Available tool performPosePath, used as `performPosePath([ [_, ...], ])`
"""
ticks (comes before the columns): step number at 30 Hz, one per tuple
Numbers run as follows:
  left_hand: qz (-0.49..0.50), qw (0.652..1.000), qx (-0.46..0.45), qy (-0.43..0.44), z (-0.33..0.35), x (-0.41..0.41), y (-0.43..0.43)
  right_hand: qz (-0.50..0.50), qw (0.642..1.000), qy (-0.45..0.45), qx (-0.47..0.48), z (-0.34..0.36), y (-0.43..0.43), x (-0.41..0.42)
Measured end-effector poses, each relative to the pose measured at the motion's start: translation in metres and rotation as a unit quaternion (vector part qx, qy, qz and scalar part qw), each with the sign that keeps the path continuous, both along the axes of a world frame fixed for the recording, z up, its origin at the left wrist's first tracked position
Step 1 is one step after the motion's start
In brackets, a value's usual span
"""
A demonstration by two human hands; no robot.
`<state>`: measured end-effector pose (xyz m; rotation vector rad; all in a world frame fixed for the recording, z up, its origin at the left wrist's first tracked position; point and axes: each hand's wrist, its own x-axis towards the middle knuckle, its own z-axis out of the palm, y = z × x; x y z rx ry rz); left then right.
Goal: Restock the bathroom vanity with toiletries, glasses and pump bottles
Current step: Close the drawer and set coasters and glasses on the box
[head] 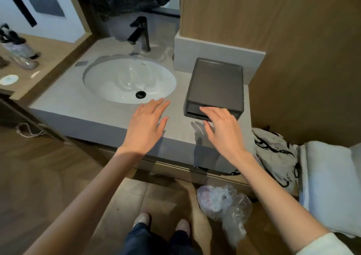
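Standing at the bottom centre of the frame, the person shows two shoes and dark trouser legs on a tiled floor, with a crumpled clear plastic bag just to their right. At the lower right lie folded white towels and, beside them, a white cloth with black markings.

Both bare forearms reach up toward the grey counter. The left hand hovers over its front edge with fingers spread flat and holds nothing. The right hand is also spread and empty, its fingertips at the front face of a dark box-like tray; whether they touch it cannot be told. The tray stands on the counter right of centre, and its top is bare.

Left of the tray sits the white oval sink with a black drain, and behind it a dark tap. At the far left edge, on a separate wooden surface, stands a blurred clear container with dark items in it.
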<state>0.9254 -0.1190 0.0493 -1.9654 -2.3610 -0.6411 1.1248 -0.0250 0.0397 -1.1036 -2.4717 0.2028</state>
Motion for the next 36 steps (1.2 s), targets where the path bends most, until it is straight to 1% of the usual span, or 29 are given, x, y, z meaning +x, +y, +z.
performPosePath([
  [5, 0.047, 0.999, -0.014, -0.003, 0.001, -0.042, -0.041, 0.042, 0.999, -0.016, -0.002, 0.0, -0.033, -0.054],
  [10, 0.102, 0.995, -0.009, -0.003, 0.002, -0.105, -0.083, 0.083, 0.996, -0.031, -0.008, -0.001, -0.064, -0.129],
  [14, 0.128, 0.992, 0.005, -0.015, 0.008, -0.172, -0.126, 0.086, 0.996, -0.029, -0.028, -0.005, -0.096, -0.199],
  [23, 0.133, 0.991, 0.023, -0.008, 0.019, -0.34, -0.208, 0.106, 0.994, -0.005, -0.036, 0.01, -0.17, -0.382],
  [29, 0.166, 0.986, 0.03, -0.012, 0.028, -0.441, -0.231, 0.14, 0.989, 0.018, -0.045, 0.026, -0.191, -0.494],
  [36, 0.185, 0.982, 0.043, -0.008, 0.02, -0.554, -0.222, 0.154, 0.987, 0.025, -0.043, 0.02, -0.176, -0.622],
])
